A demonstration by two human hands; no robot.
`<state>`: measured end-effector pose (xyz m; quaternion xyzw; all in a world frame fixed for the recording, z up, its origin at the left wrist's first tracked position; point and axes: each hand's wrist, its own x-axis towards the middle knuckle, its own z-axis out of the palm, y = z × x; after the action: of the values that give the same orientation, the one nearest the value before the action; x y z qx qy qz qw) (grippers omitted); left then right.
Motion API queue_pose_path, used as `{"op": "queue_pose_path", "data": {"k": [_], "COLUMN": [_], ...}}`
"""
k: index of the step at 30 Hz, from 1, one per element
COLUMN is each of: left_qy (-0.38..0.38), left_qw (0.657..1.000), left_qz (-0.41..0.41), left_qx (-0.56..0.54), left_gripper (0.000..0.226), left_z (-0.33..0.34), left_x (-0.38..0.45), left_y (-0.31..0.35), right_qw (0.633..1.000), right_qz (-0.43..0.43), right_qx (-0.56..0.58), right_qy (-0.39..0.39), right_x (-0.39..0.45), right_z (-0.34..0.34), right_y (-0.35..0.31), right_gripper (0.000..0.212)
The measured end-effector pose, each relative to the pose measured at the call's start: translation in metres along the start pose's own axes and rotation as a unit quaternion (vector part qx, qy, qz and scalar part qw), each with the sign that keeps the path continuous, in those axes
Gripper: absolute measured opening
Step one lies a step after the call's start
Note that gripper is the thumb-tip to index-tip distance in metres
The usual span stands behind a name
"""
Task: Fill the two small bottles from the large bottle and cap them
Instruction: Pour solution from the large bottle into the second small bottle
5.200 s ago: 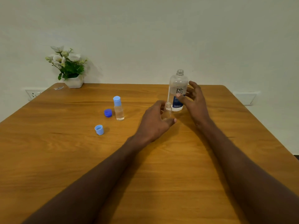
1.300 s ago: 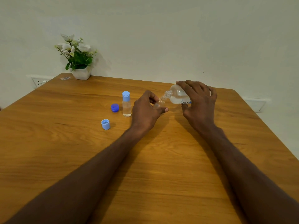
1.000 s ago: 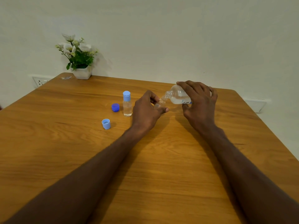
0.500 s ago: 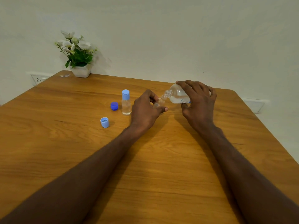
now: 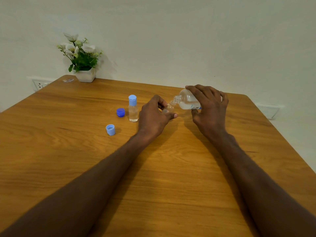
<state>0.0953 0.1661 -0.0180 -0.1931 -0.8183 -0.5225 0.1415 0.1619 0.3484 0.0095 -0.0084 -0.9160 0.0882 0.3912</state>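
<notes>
My right hand (image 5: 209,110) grips the large clear bottle (image 5: 185,100), tipped on its side with its open neck pointing left and down. The neck meets the mouth of a small clear bottle (image 5: 168,108) that my left hand (image 5: 153,118) holds on the table; my fingers hide most of it. A second small bottle (image 5: 133,109) stands upright to the left with a light blue cap on and clear liquid inside. A loose light blue cap (image 5: 110,129) and a dark blue cap (image 5: 120,112) lie on the wooden table (image 5: 68,151).
A white pot of flowers (image 5: 82,65) stands at the table's far left corner, with a small clear scrap (image 5: 68,80) beside it. Wall sockets sit low on the wall at left (image 5: 40,84) and right (image 5: 269,111). The table's right edge runs diagonally past my right arm.
Since five seconds ago my right hand lifted the large bottle and tipped it over the small one. Over the last second both hands and bottles hold almost still.
</notes>
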Motion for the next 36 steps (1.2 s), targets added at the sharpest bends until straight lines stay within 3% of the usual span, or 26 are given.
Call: {"op": "queue_pose_path", "data": {"k": [36], "left_qy": [-0.001], "left_qw": [1.0], "left_qz": [-0.002], "left_qx": [0.01], "left_gripper": [0.045], "left_z": [-0.001], "left_x": [-0.0007], "left_y": [0.0013], "right_qw": [1.0], "right_qz": [-0.001], "right_qx": [-0.004], "right_qy": [0.007], "right_x": [0.0008], "right_z": [0.0018], "right_y": [0.0021], "right_gripper": [0.081]}}
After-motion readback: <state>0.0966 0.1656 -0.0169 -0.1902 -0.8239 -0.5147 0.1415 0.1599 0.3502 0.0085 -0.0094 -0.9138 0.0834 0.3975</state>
